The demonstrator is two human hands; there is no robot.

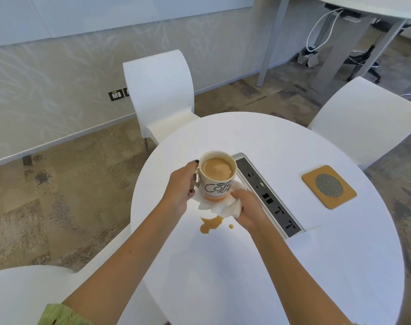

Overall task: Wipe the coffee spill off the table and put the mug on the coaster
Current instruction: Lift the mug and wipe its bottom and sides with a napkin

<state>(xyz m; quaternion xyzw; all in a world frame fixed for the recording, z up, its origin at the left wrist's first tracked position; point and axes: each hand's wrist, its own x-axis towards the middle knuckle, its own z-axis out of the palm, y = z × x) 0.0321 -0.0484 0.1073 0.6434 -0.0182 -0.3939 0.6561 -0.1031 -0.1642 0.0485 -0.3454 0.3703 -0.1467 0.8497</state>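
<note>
A white mug point(218, 178) with dark lettering and an orange band, full of milky coffee, is held above the round white table point(270, 266). My left hand point(180, 191) grips its handle. My right hand point(248, 211) is closed on a white paper napkin point(219, 207) pressed against the mug's bottom. A brown coffee spill point(210, 225) lies on the table just below the napkin, with a small drop point(231, 226) beside it. A square yellow coaster point(328, 186) with a grey mesh disc lies to the right, apart from both hands.
A silver socket strip point(267, 195) is set in the tabletop between the mug and the coaster. White chairs stand behind the table point(160, 95), at the right point(368, 120) and at the lower left point(24, 296). Patterned carpet lies beyond the table's left edge.
</note>
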